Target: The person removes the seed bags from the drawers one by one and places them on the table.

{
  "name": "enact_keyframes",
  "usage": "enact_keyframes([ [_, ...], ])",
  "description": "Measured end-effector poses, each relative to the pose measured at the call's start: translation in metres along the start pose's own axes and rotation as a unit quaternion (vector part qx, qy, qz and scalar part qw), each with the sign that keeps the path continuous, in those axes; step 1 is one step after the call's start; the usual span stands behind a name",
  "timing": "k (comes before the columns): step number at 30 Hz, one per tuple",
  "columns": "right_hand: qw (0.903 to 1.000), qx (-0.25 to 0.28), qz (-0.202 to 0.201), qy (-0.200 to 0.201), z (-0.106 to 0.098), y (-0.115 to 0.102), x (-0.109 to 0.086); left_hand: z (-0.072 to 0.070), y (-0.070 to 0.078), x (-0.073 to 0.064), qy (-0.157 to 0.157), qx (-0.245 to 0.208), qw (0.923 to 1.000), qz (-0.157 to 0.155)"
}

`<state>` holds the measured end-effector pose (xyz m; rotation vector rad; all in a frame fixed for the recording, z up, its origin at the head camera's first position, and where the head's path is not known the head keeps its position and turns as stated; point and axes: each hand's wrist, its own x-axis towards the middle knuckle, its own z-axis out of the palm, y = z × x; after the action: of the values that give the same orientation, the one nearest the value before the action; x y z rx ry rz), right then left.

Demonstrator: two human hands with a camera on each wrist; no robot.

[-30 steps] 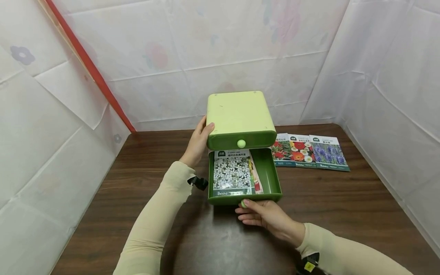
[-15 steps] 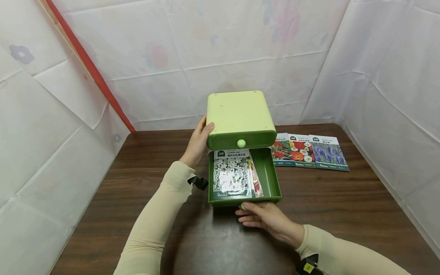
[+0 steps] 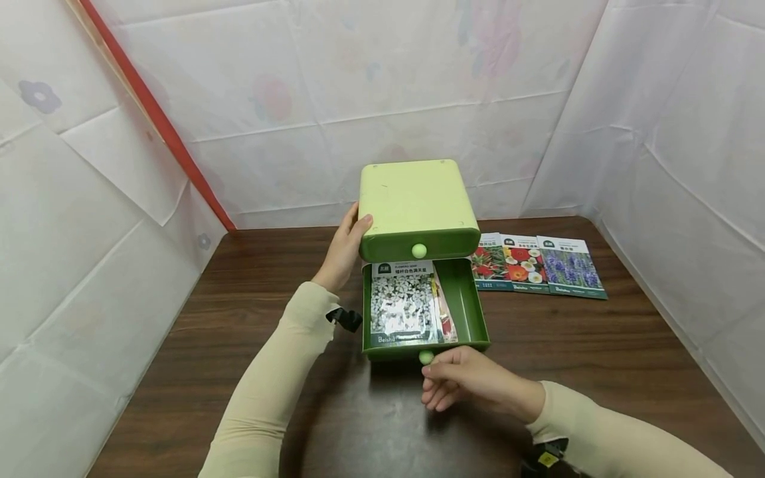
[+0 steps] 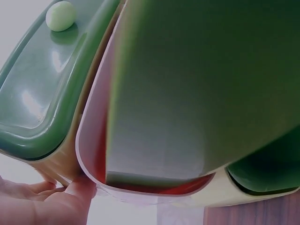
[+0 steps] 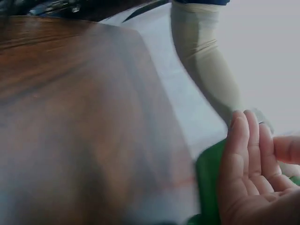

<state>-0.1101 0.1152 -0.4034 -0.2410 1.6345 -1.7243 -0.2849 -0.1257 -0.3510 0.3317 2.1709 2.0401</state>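
The left sleeve is reaching up from the bottom edge, with a black strap circling its wrist; the left hand is pressing against the left side of the green cabinet, its thumb spreading away from the fingers and lying at the front corner; the fingers are running back along the side, their tips being hidden in the head view. The cabinet is standing upright near the middle of the worktop; its upper drawer is sitting closed, bearing a pale round knob; its lower drawer is standing pulled out beneath; inside, a white-flower packet is lying face up along the left, covering most of a second packet whose edge is showing to its right; the right portion of the drawer is showing bare green. At the drawer front, the right hand is hovering just beside the lower knob, its fingers loosely bending side by side and pinching nothing; whether it is touching the knob cannot be told. Farther right, a red-flower packet, a poppy packet and a purple-flower packet are lying in a row on the worktop.
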Motion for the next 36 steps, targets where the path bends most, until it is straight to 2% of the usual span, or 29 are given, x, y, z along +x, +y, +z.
enact_keyframes([
  [3,0.9984,-0.04,-0.038,-0.009,-0.002,-0.017,-0.004,0.001,-0.001,-0.001,0.003,-0.003,1.0,0.004],
  [7,0.9915,-0.089,-0.094,0.004,-0.006,-0.04,-0.009,0.001,-0.003,-0.001,0.009,-0.003,0.9999,0.011],
  [9,0.9844,-0.119,-0.128,0.022,-0.009,-0.051,-0.011,0.001,-0.004,-0.001,0.011,0.0,0.9998,0.015],
  [11,0.9714,-0.164,-0.164,0.05,-0.014,-0.062,-0.012,0.0,-0.005,-0.001,0.01,0.004,0.9998,0.018],
  [14,0.938,-0.246,-0.22,0.105,-0.023,-0.075,-0.011,0.0,-0.005,-0.002,0.006,0.009,0.9997,0.021],
  [17,0.8928,-0.327,-0.264,0.162,-0.035,-0.085,-0.007,0.0,-0.005,-0.002,0.004,0.01,0.9997,0.021],
  [19,0.8663,-0.366,-0.28,0.192,-0.041,-0.091,-0.003,0.0,-0.005,-0.002,0.005,0.009,0.9997,0.022],
  [23,0.8265,-0.423,-0.297,0.223,-0.047,-0.095,0.007,0.001,-0.004,-0.002,0.009,0.004,0.9997,0.024],
  [26,0.7975,-0.466,-0.312,0.224,-0.051,-0.091,0.018,0.001,-0.004,-0.003,0.011,0.006,0.9996,0.023],
  [29,0.7615,-0.516,-0.324,0.219,-0.055,-0.085,0.03,0.002,-0.003,-0.003,0.011,0.008,0.9995,0.027],
  [32,0.7334,-0.568,-0.31,0.207,-0.056,-0.08,0.039,0.001,-0.003,-0.002,0.009,0.007,0.9995,0.029],
  [34,0.7205,-0.603,-0.281,0.195,-0.056,-0.077,0.046,0.001,-0.003,-0.002,0.009,0.005,0.9996,0.026],
  [36,0.7138,-0.632,-0.239,0.183,-0.054,-0.075,0.051,0.001,-0.003,-0.002,0.008,0.004,0.9997,0.023],
])
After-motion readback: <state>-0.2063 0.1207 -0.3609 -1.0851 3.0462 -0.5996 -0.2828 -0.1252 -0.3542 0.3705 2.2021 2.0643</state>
